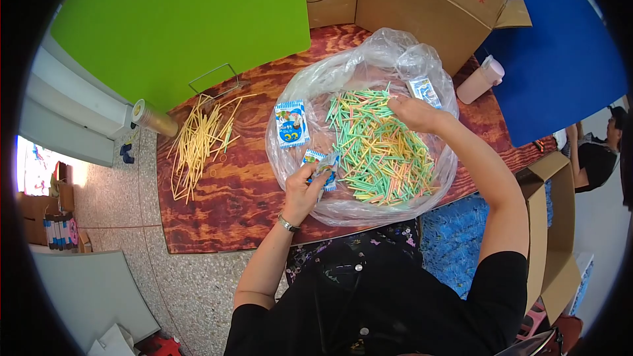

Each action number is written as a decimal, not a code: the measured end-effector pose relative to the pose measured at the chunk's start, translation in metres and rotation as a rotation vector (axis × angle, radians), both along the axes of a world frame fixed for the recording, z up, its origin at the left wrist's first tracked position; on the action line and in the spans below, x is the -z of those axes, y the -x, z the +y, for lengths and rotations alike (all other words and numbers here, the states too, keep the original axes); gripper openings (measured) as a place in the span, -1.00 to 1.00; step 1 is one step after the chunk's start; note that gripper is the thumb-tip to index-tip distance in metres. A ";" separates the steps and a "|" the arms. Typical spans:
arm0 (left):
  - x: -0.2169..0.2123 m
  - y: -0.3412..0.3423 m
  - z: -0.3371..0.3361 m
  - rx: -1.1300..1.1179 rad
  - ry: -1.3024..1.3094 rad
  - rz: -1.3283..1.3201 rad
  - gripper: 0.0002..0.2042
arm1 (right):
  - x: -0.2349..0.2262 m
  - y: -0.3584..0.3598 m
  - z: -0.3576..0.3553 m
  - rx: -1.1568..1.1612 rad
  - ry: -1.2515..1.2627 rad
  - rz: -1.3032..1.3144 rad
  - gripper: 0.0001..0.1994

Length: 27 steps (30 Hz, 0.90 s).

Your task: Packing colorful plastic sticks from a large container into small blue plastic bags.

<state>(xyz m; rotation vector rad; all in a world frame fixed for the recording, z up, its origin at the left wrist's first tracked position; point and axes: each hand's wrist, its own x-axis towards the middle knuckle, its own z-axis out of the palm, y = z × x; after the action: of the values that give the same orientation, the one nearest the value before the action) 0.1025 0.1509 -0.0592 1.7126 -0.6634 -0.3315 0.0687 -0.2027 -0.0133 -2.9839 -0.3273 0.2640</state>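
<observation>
My left hand [303, 191] is closed around a small blue and white packet [321, 161] at the near left of a clear plastic bag [389, 41]. The bag lies spread wide on the table, its rim rolled outward. A heap of short, thin pastel sticks [382, 151], green, yellow and pink, fills its middle. Over the heap's far right side, my right hand [414, 115] has its fingers drawn together at the sticks; what they pinch is too small to make out. Another blue and white packet [291, 124] lies at the bag's left, and a third packet [424, 91] beyond my right hand.
Long yellow sticks [201, 148] lie loose on the left of the red-brown table [224, 221], near a clear cylindrical container [155, 118] and a wire stand [214, 81]. Behind stands a cardboard box [422, 10]; a pink bottle [480, 80] is far right. An open carton [554, 224] and another person [597, 158] are rightward.
</observation>
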 end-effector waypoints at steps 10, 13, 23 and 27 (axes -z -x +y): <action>0.014 -0.001 0.002 0.006 -0.001 0.003 -0.83 | 0.028 0.000 0.040 -0.011 0.355 0.050 -0.84; 0.011 -0.001 0.002 0.006 -0.020 0.000 -0.83 | 0.024 0.002 0.045 -0.047 0.364 -0.009 -0.85; 0.011 0.001 0.002 0.002 -0.017 0.026 -0.83 | -0.009 0.028 -0.006 0.207 -0.333 0.320 -0.80; 0.009 0.002 -0.001 0.026 0.003 -0.023 -0.83 | 0.007 0.039 -0.020 0.175 -0.298 0.348 -0.78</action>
<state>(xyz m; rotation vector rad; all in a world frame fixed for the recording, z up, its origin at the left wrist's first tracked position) 0.1004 0.1497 -0.0685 1.7085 -0.7034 -0.3291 0.0298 -0.2231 -0.0200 -2.5898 -0.0585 0.6410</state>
